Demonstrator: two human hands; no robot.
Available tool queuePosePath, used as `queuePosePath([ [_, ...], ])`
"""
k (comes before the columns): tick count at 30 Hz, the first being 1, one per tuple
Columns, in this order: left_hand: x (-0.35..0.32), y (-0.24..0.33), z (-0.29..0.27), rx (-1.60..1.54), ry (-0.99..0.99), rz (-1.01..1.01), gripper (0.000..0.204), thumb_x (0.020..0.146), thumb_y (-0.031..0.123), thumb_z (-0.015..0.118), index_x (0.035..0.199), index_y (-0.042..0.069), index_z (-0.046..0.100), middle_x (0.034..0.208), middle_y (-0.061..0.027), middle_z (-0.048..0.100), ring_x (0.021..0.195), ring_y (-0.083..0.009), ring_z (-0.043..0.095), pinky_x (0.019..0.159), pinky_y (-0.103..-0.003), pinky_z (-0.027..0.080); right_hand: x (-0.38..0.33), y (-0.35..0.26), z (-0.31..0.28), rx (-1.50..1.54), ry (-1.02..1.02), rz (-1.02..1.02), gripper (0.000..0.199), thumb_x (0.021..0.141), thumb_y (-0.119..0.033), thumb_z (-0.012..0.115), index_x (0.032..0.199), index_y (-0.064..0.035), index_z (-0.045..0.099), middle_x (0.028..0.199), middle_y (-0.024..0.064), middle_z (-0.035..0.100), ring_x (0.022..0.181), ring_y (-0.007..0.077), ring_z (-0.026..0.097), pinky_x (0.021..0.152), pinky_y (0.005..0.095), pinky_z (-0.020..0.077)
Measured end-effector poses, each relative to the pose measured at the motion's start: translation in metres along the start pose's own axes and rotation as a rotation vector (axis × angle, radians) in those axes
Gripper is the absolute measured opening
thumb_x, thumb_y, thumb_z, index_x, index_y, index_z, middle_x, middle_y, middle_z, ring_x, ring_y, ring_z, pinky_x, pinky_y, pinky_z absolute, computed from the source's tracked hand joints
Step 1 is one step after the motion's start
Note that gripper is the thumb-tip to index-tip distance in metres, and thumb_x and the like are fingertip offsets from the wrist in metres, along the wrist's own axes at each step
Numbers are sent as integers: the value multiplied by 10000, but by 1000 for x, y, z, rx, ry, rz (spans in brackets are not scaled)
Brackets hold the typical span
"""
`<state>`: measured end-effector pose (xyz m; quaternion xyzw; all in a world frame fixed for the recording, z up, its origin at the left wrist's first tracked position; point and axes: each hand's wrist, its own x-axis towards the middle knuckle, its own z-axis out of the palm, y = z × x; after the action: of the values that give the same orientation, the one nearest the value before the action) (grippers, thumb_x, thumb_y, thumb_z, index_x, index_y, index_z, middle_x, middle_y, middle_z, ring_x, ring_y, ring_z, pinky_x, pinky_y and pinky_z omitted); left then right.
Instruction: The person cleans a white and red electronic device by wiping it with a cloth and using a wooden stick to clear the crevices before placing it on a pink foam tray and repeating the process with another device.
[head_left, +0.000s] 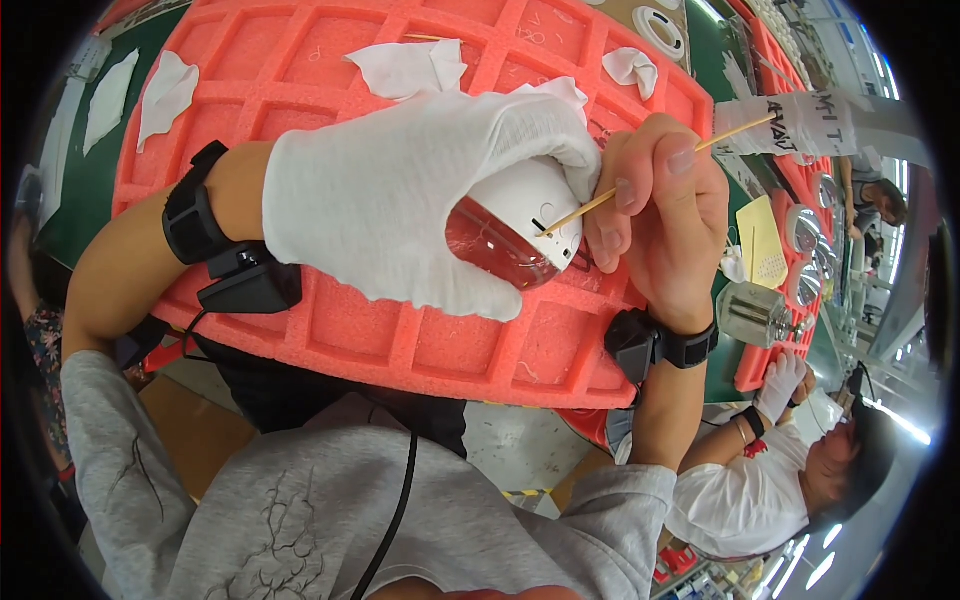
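My left hand (400, 195), in a white glove, is wrapped round a rounded white housing (515, 205) with a dark red translucent cover (490, 245). Bare and closed, my right hand (660, 205) pinches a thin wooden stick (735, 132) between thumb and fingers. The stick's lower tip meets the white housing beside a small dark slot. Both hands are above a red foam tray (440, 335) with square compartments. The housing's far side is hidden by the glove.
White cloth pieces (408, 70) lie on the tray, with another crumpled cloth (631, 72) at the far right. A clear glass bottle (752, 315) and a yellow paper (762, 242) sit on the green table beyond. At the right, a person in a white shirt (745, 490) works close by.
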<state>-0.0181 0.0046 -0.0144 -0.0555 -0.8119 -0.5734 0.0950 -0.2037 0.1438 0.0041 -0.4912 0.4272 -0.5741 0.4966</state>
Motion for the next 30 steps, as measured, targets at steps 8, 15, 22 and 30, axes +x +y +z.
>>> queuePosePath([
  [8,-1,0,-1,8,-1,61,721,673,107,847,1302,45,500,1208,-100,594,1083,-238,620,959,-360,500,-1,0,2,-18,10,-3,442,1102,-309,401,849,18,555,639,103,580,482,135,524,468,252,440],
  [15,-1,0,-1,35,-13,29,731,679,110,850,1314,42,494,1231,-104,591,1120,-245,607,982,-368,489,0,1,1,-11,-1,-21,440,1103,-315,395,859,16,552,647,101,579,486,136,531,466,251,443],
  [22,1,6,-5,251,-3,106,633,659,99,856,1227,70,579,1257,-104,596,1141,-287,596,966,-389,484,3,5,-8,209,-3,-114,429,1110,-328,355,879,-11,526,641,74,535,471,138,494,448,254,414],
  [30,-3,35,-9,507,152,257,308,698,20,804,974,79,682,1049,-51,682,951,-243,666,862,-362,514,5,3,-14,191,146,-168,407,1119,-320,316,861,-60,494,629,33,463,485,117,414,455,243,366],
])
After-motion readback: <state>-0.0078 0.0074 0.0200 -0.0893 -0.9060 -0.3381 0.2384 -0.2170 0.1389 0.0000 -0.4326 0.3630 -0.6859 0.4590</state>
